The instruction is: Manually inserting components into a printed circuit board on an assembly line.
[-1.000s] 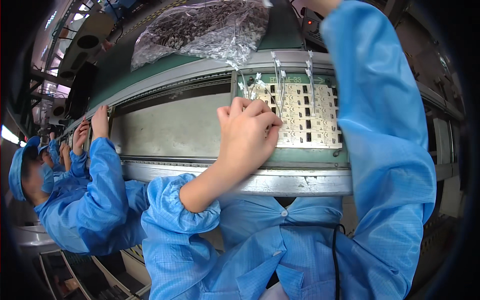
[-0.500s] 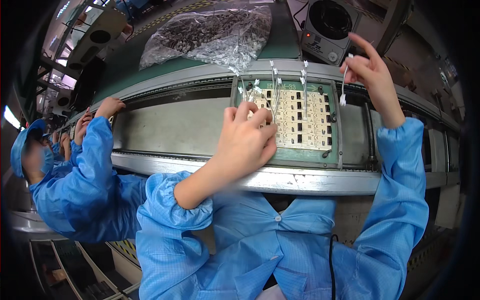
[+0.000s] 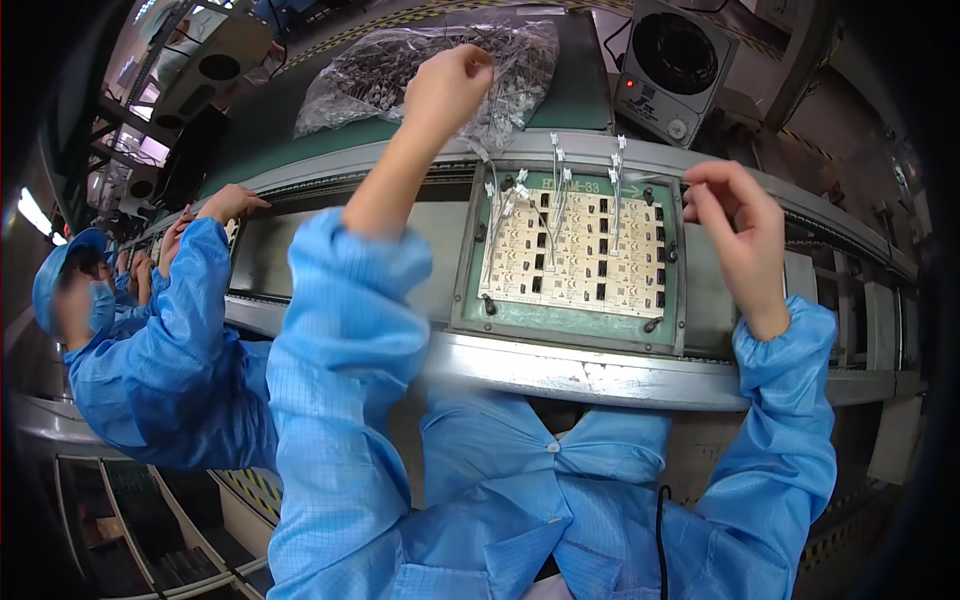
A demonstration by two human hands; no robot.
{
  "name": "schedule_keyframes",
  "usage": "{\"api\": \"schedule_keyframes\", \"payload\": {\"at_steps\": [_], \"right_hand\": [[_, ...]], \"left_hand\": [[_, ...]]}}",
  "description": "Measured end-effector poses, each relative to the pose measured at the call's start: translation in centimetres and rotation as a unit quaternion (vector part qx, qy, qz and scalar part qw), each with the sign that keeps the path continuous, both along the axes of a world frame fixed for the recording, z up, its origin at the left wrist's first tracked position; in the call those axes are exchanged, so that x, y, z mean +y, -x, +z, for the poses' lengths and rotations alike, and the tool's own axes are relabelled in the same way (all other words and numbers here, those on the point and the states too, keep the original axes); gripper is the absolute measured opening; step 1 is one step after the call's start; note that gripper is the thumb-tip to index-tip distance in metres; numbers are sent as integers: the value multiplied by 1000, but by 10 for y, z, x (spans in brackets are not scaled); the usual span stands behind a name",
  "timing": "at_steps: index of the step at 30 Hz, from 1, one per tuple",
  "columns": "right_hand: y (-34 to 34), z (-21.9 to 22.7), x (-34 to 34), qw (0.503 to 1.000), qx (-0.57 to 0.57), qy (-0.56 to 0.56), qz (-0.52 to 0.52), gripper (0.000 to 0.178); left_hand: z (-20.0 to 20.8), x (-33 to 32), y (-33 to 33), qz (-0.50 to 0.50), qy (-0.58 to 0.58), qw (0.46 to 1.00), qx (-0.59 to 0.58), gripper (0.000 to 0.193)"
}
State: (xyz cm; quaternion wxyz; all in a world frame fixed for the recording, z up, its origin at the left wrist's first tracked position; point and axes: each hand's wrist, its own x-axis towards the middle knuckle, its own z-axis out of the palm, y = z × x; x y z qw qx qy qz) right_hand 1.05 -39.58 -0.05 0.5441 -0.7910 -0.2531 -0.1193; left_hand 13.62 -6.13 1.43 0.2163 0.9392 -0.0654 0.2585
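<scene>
My left hand (image 3: pixel 447 92) is raised over the near side of a clear plastic bag (image 3: pixel 340 105) full of white-ended cables. Its fingers are curled together, and whatever they may hold is hidden. At the right edge of the circuit board panel (image 3: pixel 570 285), my right hand (image 3: pixel 742 225) has its fingers bent in a pinch. A thin pale cable (image 3: pixel 655 179), blurred, runs from those fingertips toward the panel's upper right. The cream panel lies in a green fixture (image 3: pixel 600 325). Several cables with white connectors (image 3: pixel 560 175) stand up or lie across its left, middle and right columns.
The fixture rests on a conveyor with a metal front rail (image 3: pixel 560 365). A grey fan unit (image 3: pixel 668 70) stands behind it at the right. On the left, a co-worker in blue (image 3: pixel 170 370) has hands over the same line.
My left hand has left the panel and moved up and away to the bag. My right hand has come lower and left, its pointing finger now bent in. The view has shifted slightly.
</scene>
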Motion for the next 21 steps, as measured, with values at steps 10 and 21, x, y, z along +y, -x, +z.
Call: {"api": "schedule_keyframes", "payload": {"at_steps": [10, 21], "right_hand": [[1, -5, -1, 976, 167, -89, 106, 13], [14, -37, 26, 963, -145, 225, 29, 12]], "left_hand": [[-35, 8, -114, 77, -73, 993, 42, 25], [22, 11, -56, -58, 185, 976, -97, 23]]}}
